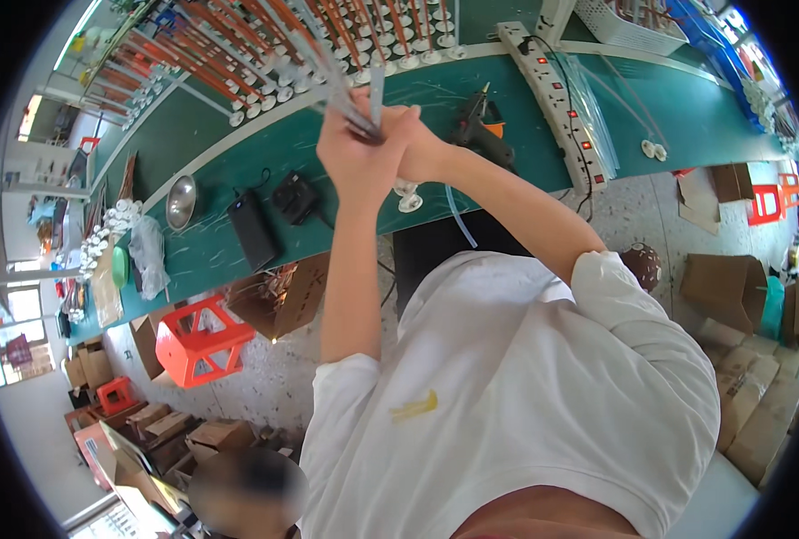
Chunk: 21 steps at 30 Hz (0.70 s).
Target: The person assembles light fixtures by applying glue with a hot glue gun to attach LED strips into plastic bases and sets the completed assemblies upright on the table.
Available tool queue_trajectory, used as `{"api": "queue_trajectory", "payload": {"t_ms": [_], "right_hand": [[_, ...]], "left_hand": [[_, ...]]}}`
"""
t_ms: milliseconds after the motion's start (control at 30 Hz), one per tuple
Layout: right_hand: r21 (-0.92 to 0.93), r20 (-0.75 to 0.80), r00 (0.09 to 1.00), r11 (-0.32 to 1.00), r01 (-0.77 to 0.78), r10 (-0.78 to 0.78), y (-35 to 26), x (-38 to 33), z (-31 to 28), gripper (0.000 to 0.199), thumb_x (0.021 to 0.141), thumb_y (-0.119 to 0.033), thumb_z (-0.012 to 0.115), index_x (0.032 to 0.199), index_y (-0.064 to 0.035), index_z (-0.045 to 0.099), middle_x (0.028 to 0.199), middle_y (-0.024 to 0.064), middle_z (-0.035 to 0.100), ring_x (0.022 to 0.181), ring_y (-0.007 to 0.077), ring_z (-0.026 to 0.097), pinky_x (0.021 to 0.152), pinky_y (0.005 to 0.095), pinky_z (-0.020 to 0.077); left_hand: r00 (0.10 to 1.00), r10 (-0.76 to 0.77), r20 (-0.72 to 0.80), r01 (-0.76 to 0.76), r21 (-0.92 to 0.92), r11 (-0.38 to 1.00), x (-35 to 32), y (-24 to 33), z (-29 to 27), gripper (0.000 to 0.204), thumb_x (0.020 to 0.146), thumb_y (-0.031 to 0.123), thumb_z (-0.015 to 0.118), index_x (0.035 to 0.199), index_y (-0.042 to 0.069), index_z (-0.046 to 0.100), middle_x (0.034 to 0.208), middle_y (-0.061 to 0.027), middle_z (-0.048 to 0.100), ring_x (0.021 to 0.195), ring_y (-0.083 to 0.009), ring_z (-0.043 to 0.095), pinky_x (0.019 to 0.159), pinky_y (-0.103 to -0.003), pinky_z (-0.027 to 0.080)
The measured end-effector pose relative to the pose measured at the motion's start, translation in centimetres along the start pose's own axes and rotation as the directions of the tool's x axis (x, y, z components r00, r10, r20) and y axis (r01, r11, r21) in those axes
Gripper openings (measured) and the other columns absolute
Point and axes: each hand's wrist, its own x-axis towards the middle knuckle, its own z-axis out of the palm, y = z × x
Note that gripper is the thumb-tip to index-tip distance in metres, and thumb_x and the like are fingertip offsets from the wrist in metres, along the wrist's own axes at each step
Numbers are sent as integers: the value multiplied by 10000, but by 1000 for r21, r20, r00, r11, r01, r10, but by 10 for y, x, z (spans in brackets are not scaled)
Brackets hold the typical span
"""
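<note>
Both my hands are raised together over the green table point(669, 117). My left hand point(356, 148) is closed around a bundle of thin clear rods point(341, 85) that fans out toward the far side. My right hand point(420, 151) presses against it and grips the same bundle at its near end. Just beyond the hands stand rows of upright orange rods on white round bases point(264, 54). A white round base point(409, 198) lies on the table under my hands.
A black and orange glue gun point(480, 133) lies right of my hands, beside a white power strip point(556, 90). Two black boxes point(254, 232), a metal bowl point(181, 202) and plastic bags point(148, 256) sit to the left. An orange stool point(203, 340) and cardboard boxes point(727, 287) stand on the floor.
</note>
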Motion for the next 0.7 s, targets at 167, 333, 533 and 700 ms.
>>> {"api": "queue_trajectory", "payload": {"t_ms": [167,333,533,700], "right_hand": [[188,-105,960,953,-238,261,27,-23,-13,169,932,-41,634,1070,-47,537,817,52,608,767,146,577,713,318,489],[422,-201,915,874,-242,350,18,-37,-18,39,1021,-20,514,1035,-53,499,831,19,520,760,121,526,701,277,417],[391,-137,910,865,-313,391,10,-34,-19,49,1024,-10,495,1054,-47,481,813,31,515,758,125,513,711,286,417],[477,-141,915,836,-272,378,16,-25,-14,88,1003,-29,537,1078,-50,495,755,13,493,691,113,470,646,279,396]], "left_hand": [[881,429,201,-473,337,814,-15,-38,-36,651,880,473,692,1319,4,586,1332,-192,595,1237,-366,551,1060,-477,412],[999,41,16,-14,999,-38,-41,-68,-113,695,824,645,668,1417,293,587,1581,-171,374,1447,-557,235,1112,-752,164],[947,-134,-291,272,952,-143,-45,-75,-163,702,814,575,691,1459,363,515,1620,-150,315,1453,-583,200,1070,-820,168],[976,-151,-157,157,987,-11,-49,-75,-203,684,816,496,720,1457,372,513,1588,-133,370,1429,-503,334,1041,-797,286]]}}
